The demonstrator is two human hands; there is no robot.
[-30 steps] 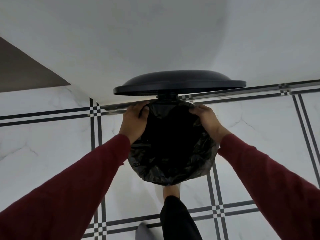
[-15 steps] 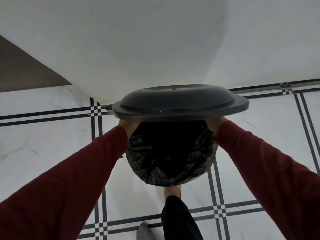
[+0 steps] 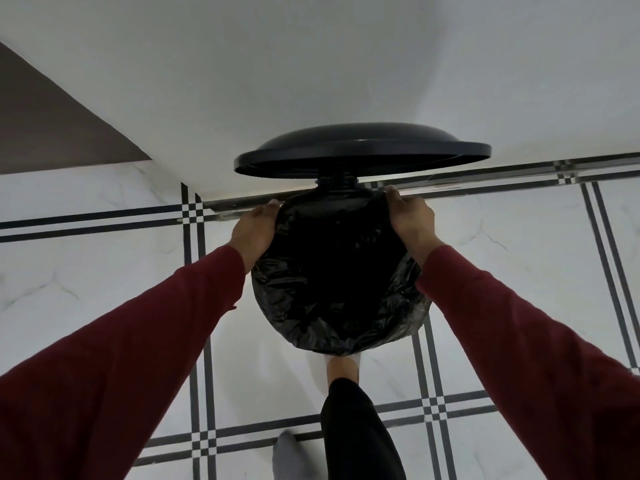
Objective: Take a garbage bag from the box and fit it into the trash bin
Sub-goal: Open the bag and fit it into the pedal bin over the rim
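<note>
Left hand (image 3: pixel 254 230), red sleeve: fingers curled over the left rim of the garbage bag (image 3: pixel 339 292), gripping it. Garbage bag: black, stretched over the mouth of the trash bin, standing on tiled floor (image 3: pixel 104 271) against the wall. Lid (image 3: pixel 363 152): raised, hinged behind. Right hand (image 3: pixel 412 216): closed on the bag's right rim.

Home — tiled floor (image 3: pixel 104 271), pedal bin (image 3: pixel 346 161).

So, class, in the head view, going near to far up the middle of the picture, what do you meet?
Grey sock → black trouser leg → foot → garbage bag → raised lid → white wall.
</note>
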